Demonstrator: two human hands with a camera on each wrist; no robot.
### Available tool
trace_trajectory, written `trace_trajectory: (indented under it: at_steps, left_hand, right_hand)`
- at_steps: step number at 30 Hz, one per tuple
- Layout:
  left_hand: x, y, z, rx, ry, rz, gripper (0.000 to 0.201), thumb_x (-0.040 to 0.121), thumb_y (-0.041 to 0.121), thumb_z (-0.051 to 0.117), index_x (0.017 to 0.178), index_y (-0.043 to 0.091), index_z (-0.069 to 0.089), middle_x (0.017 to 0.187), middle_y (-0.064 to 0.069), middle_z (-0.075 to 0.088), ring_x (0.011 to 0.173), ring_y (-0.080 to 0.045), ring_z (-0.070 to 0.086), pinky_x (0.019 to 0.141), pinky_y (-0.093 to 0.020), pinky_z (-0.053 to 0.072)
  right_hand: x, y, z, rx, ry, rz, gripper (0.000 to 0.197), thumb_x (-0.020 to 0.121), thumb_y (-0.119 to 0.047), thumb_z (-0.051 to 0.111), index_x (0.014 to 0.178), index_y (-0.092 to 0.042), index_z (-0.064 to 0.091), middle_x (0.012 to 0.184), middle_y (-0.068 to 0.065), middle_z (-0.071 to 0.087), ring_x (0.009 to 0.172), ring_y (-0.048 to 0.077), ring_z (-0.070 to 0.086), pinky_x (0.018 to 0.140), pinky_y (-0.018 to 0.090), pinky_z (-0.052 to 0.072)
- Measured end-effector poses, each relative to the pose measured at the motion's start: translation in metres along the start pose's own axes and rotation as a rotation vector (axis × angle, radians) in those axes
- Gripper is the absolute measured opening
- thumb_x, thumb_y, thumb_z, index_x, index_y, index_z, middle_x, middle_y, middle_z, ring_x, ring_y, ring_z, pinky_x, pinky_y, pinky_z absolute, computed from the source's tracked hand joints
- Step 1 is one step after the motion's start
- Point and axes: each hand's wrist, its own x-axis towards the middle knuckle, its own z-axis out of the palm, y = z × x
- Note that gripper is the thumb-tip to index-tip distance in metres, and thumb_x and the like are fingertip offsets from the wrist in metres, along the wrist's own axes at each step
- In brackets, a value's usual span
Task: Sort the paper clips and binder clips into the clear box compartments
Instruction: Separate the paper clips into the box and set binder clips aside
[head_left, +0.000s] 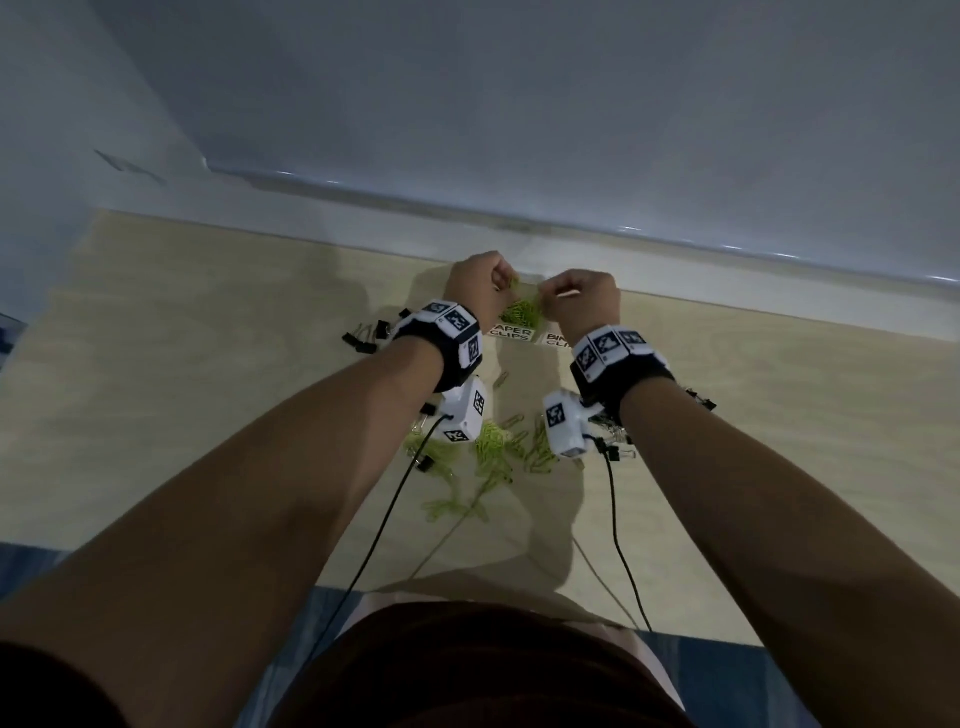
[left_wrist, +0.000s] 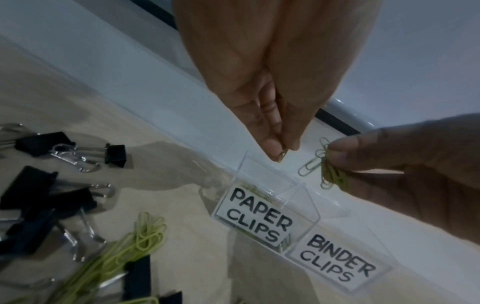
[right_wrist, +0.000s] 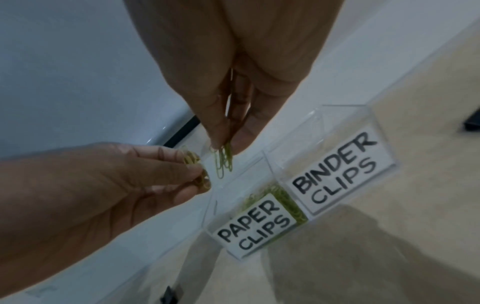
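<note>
While both hands hover over the clear box (left_wrist: 306, 207), the paper-clip half of the sort looks to be the step in hand. The left hand (left_wrist: 259, 92) pinches a small clip or two between thumb and fingertips, right above the compartment labelled PAPER CLIPS (left_wrist: 259, 216). The right hand (right_wrist: 249, 82) pinches a little bunch of green paper clips (right_wrist: 223, 160) that dangle from its fingertips above the same compartment, close to the wall shared with the one labelled BINDER CLIPS (right_wrist: 335, 174). Both hands are closed down to a fingertip pinch, with the other fingers curled in.

Some green clips already lie in the PAPER CLIPS compartment; the BINDER CLIPS compartment looks empty from here. On the near side of the box, more green paper clips (head_left: 498, 452) lie scattered on the light surface (head_left: 208, 364), and black binder clips (left_wrist: 52, 195) sit in a loose group to the box's left.

I'd judge the next move to be a simple release: ease each pinch open so the clips fall straight down. The right hand's bunch looks tangled and hangs near the dividing wall, so it may want a nudge away from the BINDER CLIPS side first. None of the binder clips appear sorted yet.
</note>
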Motion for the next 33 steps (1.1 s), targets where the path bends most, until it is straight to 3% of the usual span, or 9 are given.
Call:
trace_trajectory:
  at_steps: [4, 8, 11, 14, 17, 20, 25, 28, 33]
  left_hand:
    - [-0.003, -0.010, -0.001, 0.035, -0.062, 0.001, 0.018, 0.079, 0.000, 0.065, 0.096, 0.008, 0.068, 0.095, -0.008, 0.070, 0.088, -0.021, 0.066, 0.082, -0.029, 0.054]
    - [-0.036, -0.021, -0.014, 0.115, -0.130, 0.052, 0.019, 0.084, 0.004, 0.063, 0.102, 0.009, 0.067, 0.101, -0.005, 0.069, 0.089, -0.014, 0.062, 0.090, -0.031, 0.052]
    - [-0.078, -0.035, -0.015, 0.268, -0.315, 0.063, 0.024, 0.084, 0.011, 0.066, 0.108, 0.013, 0.064, 0.109, -0.005, 0.065, 0.096, -0.018, 0.061, 0.089, -0.031, 0.050]
    - [-0.113, -0.057, 0.002, 0.493, -0.536, 0.031, 0.050, 0.077, 0.025, 0.073, 0.122, 0.013, 0.055, 0.124, -0.009, 0.049, 0.113, -0.026, 0.051, 0.096, -0.038, 0.045]
    - [-0.130, -0.075, 0.022, 0.586, -0.516, -0.007, 0.086, 0.064, 0.047, 0.079, 0.131, 0.012, 0.039, 0.130, -0.011, 0.035, 0.122, -0.031, 0.036, 0.098, -0.045, 0.042]
    - [-0.139, -0.080, 0.032, 0.619, -0.431, -0.007, 0.095, 0.055, 0.059, 0.079, 0.126, 0.008, 0.040, 0.128, -0.013, 0.036, 0.122, -0.031, 0.033, 0.099, -0.045, 0.040]
    - [-0.140, -0.089, 0.034, 0.483, -0.392, -0.008, 0.054, 0.075, 0.040, 0.071, 0.113, 0.008, 0.052, 0.119, -0.012, 0.045, 0.107, -0.028, 0.047, 0.089, -0.037, 0.043]
    - [-0.135, -0.087, 0.029, 0.418, -0.420, 0.003, 0.026, 0.083, 0.022, 0.062, 0.104, 0.008, 0.059, 0.114, -0.011, 0.052, 0.102, -0.027, 0.053, 0.084, -0.034, 0.045]
    - [-0.129, -0.082, 0.026, 0.411, -0.416, 0.023, 0.013, 0.082, 0.013, 0.060, 0.094, 0.010, 0.063, 0.099, -0.007, 0.061, 0.090, -0.025, 0.060, 0.075, -0.032, 0.049]
  right_hand:
    - [0.001, -0.006, 0.008, -0.133, -0.073, 0.001, 0.018, 0.077, -0.009, 0.070, 0.092, -0.017, 0.072, 0.094, 0.001, 0.072, 0.079, 0.010, 0.062, 0.073, 0.019, 0.049]
    - [-0.021, 0.006, 0.008, -0.286, -0.124, -0.155, 0.024, 0.084, -0.002, 0.058, 0.098, -0.016, 0.071, 0.099, 0.003, 0.072, 0.086, 0.015, 0.066, 0.085, 0.031, 0.055]
    - [-0.051, 0.025, 0.010, -0.462, -0.380, -0.301, 0.024, 0.082, 0.000, 0.059, 0.099, -0.014, 0.069, 0.103, 0.006, 0.068, 0.092, 0.020, 0.064, 0.087, 0.035, 0.055]
    - [-0.076, 0.046, 0.018, -0.665, -0.674, -0.407, 0.033, 0.080, -0.013, 0.062, 0.110, -0.025, 0.062, 0.112, 0.004, 0.058, 0.101, 0.023, 0.056, 0.089, 0.038, 0.051]
    - [-0.089, 0.061, 0.030, -0.779, -0.779, -0.499, 0.059, 0.071, -0.025, 0.071, 0.126, -0.028, 0.050, 0.118, 0.008, 0.049, 0.105, 0.028, 0.046, 0.091, 0.038, 0.045]
    - [-0.098, 0.066, 0.037, -0.784, -0.763, -0.490, 0.078, 0.057, -0.037, 0.081, 0.127, -0.024, 0.049, 0.121, 0.005, 0.044, 0.108, 0.025, 0.039, 0.092, 0.037, 0.041]
    - [-0.100, 0.070, 0.035, -0.690, -0.755, -0.429, 0.026, 0.072, -0.011, 0.070, 0.096, -0.015, 0.062, 0.102, 0.008, 0.054, 0.094, 0.028, 0.056, 0.082, 0.033, 0.048]
    - [-0.101, 0.070, 0.030, -0.668, -0.691, -0.395, 0.016, 0.076, -0.009, 0.066, 0.091, -0.012, 0.065, 0.099, 0.009, 0.060, 0.090, 0.027, 0.059, 0.079, 0.030, 0.047]
    - [-0.102, 0.073, 0.024, -0.460, -0.525, -0.209, 0.010, 0.073, -0.005, 0.069, 0.081, -0.012, 0.071, 0.087, 0.005, 0.069, 0.078, 0.017, 0.060, 0.072, 0.022, 0.046]
